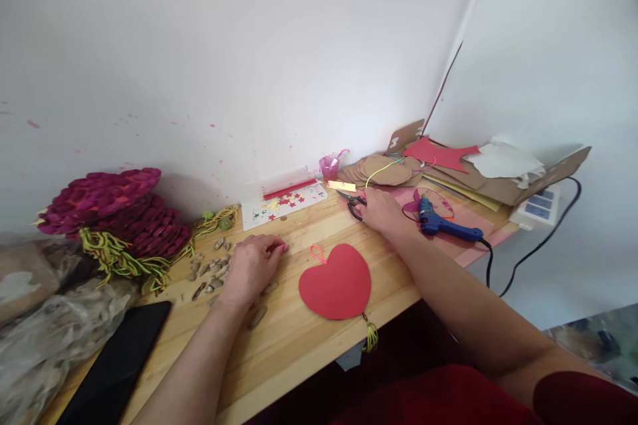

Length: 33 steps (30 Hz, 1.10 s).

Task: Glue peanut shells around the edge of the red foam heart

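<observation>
My left hand (253, 267) rests on the wooden table, its fingers loosely bent and nothing visible in them. Small brown seed-like pieces (215, 272) lie beside and under it. A red paper heart (336, 284) lies flat to its right, with an orange loop on top and a yellow-green tassel (370, 337) hanging over the table edge. Farther back, my right hand (379, 211) is closed on dark-handled scissors (351, 199), whose blades point left. Part of the handles is hidden by the fingers. A blue glue gun (448, 226) lies right of that hand.
Dark pink stacked pieces (134, 219) with yellow-green yarn stand at left, near a plastic bag (74, 339) and a black phone-like slab (119, 362). Star stickers (284, 206) and a pink cup (329, 166) are at the back. Cardboard pieces (386, 169) and a corded white box (537, 209) are right.
</observation>
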### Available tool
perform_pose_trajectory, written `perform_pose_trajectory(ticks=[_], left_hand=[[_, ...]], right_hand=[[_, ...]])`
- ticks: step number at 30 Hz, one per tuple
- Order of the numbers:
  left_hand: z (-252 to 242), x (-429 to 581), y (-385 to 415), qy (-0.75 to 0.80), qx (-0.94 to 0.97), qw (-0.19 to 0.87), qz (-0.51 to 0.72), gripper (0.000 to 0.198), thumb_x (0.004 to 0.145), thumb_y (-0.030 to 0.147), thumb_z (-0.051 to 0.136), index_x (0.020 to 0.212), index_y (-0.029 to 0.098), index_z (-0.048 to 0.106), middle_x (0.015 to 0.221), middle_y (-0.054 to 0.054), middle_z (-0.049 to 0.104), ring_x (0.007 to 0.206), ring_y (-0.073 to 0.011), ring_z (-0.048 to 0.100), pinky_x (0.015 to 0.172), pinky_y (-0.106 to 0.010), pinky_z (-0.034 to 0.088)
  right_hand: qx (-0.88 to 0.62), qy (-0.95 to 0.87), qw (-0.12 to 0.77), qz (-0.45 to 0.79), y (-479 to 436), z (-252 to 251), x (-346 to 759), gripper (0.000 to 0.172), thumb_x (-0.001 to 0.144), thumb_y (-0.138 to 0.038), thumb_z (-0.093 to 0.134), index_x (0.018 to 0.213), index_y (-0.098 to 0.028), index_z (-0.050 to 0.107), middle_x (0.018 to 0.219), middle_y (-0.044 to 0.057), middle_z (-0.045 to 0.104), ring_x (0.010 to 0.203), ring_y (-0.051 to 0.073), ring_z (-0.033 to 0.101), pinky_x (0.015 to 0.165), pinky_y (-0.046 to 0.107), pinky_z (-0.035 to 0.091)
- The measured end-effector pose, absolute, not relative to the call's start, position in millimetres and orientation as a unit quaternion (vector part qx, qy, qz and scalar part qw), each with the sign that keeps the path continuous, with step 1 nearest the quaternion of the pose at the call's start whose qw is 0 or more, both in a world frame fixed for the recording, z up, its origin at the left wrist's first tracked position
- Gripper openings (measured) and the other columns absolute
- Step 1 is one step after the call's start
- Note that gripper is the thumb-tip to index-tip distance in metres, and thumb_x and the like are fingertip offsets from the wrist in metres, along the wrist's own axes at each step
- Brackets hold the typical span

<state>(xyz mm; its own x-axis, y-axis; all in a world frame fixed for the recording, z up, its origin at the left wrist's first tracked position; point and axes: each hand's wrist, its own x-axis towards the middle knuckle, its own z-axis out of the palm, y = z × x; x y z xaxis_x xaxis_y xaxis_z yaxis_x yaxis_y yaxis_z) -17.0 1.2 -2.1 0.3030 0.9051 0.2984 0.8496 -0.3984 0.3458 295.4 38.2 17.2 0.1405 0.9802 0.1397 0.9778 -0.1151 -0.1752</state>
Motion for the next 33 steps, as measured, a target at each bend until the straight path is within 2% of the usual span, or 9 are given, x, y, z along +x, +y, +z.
perform_pose_trajectory(ticks=[8,16,22,27,29,31,33], left_hand=[[-0.8,-15.6,1.2,0.538,0.808,0.056,0.232,0.025,0.095,0.034,0.054,0.091,0.023,0.076,0.095,-0.006,0.079,0.093,-0.0244,0.070,0.086,-0.037,0.051],[-0.6,-14.8,-0.6,0.538,0.812,0.046,0.222,0.024,0.094,0.033,0.054,0.091,0.024,0.076,0.096,-0.006,0.079,0.093,-0.0246,0.070,0.085,-0.037,0.051],[-0.3,-18.6,2.9,0.535,0.806,0.047,0.248,0.025,0.094,0.036,0.055,0.091,0.024,0.077,0.093,-0.006,0.079,0.087,-0.0241,0.070,0.083,-0.035,0.051],[7.9,-19.0,0.3,0.554,0.787,0.043,0.268,0.032,0.095,0.044,0.053,0.086,0.023,0.075,0.084,-0.006,0.077,0.080,-0.0243,0.070,0.075,-0.034,0.050],[10.5,-18.1,-2.2,0.562,0.782,0.040,0.268,0.037,0.096,0.047,0.050,0.081,0.023,0.073,0.079,-0.006,0.075,0.077,-0.0239,0.069,0.072,-0.034,0.050],[11.3,-17.0,-3.9,0.558,0.783,0.041,0.272,0.039,0.097,0.048,0.048,0.078,0.024,0.072,0.078,-0.005,0.075,0.077,-0.0236,0.069,0.072,-0.034,0.049],[10.3,-16.1,-4.3,0.548,0.786,0.045,0.282,0.039,0.097,0.048,0.048,0.077,0.024,0.072,0.079,-0.005,0.076,0.078,-0.0237,0.069,0.073,-0.034,0.050]], right_hand=[[-0.750,-0.645,0.143,-0.004,37.3,18.1,291.9,0.035,0.097,-0.036,0.063,0.127,-0.017,0.062,0.127,0.010,0.065,0.108,0.025,0.066,0.091,0.047,0.056],[-0.763,-0.634,0.125,0.013,48.8,12.3,303.5,0.033,0.097,-0.036,0.063,0.125,-0.018,0.063,0.125,0.010,0.065,0.105,0.023,0.067,0.088,0.045,0.057],[-0.737,-0.656,0.166,-0.014,34.4,19.4,297.7,0.032,0.097,-0.036,0.063,0.124,-0.018,0.064,0.127,0.010,0.065,0.107,0.024,0.066,0.090,0.046,0.056],[-0.706,-0.680,0.193,-0.033,-6.9,27.2,316.3,0.028,0.098,-0.039,0.061,0.113,-0.016,0.067,0.115,0.008,0.069,0.102,0.023,0.066,0.091,0.045,0.053],[-0.712,-0.672,0.199,-0.044,-28.7,27.7,340.6,0.022,0.099,-0.026,0.053,0.114,-0.016,0.066,0.117,0.010,0.069,0.111,0.024,0.063,0.099,0.043,0.048],[-0.733,-0.649,0.195,-0.056,-49.4,26.6,370.4,0.033,0.091,-0.014,0.049,0.121,-0.014,0.062,0.123,0.016,0.067,0.119,0.028,0.059,0.103,0.042,0.043],[-0.756,-0.629,0.175,-0.048,-66.1,23.9,398.4,0.044,0.081,-0.012,0.054,0.124,-0.011,0.061,0.122,0.019,0.068,0.115,0.033,0.061,0.099,0.046,0.045]])
